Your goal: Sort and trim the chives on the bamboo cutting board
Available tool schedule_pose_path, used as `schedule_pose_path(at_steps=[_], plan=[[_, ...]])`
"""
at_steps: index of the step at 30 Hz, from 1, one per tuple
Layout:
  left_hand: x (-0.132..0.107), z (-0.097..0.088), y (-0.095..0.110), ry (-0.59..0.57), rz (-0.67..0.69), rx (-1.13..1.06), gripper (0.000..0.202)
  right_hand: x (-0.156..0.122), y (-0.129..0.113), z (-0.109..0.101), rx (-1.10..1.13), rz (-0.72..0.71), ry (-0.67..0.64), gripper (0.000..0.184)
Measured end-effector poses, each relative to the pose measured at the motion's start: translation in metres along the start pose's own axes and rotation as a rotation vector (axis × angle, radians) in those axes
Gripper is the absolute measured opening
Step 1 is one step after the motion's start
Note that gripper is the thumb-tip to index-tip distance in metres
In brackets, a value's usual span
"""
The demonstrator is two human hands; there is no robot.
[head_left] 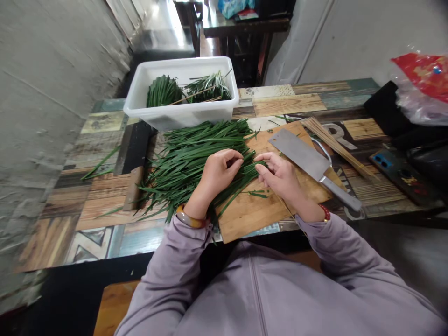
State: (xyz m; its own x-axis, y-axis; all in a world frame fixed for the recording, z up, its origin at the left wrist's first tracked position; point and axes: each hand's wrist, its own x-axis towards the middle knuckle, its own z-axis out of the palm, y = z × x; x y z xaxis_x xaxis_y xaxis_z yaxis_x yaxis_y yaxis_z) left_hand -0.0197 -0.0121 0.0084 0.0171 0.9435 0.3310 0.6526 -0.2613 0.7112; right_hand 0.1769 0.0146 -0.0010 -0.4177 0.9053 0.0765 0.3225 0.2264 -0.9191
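Observation:
A large heap of green garlic chives [196, 154] lies across the table and onto the left part of a wooden cutting board [241, 214]. My left hand [220, 172] is over the chives, thumb and forefinger closed in a pinch; what is between them I cannot make out. At the cut ends of the chives, my right hand [278, 177] has its thumb and fingers closed around a few stalks. From under that hand a thin tan strip [287, 208] runs down toward my sleeve; whether it is gripped is hidden. A cleaver [301, 154] rests on the board's right side.
Beyond the heap stands a white plastic tub [189, 114] holding bundled chives [164, 91]. A dark blade with a wooden handle [133, 186] lies left. Thin tan sticks [339, 147] lie right of the cleaver. A red-and-clear plastic bag [423, 88] sits far right, against dark items.

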Motion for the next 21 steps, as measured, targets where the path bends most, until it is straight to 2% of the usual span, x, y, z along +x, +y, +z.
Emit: schedule_pose_path(at_steps=[21], plan=[[-0.0016,0.0019,0.0030,-0.019,0.071,0.005,0.017,0.0009,0.0024,0.0002,0.006,-0.002,0.008,0.020]])
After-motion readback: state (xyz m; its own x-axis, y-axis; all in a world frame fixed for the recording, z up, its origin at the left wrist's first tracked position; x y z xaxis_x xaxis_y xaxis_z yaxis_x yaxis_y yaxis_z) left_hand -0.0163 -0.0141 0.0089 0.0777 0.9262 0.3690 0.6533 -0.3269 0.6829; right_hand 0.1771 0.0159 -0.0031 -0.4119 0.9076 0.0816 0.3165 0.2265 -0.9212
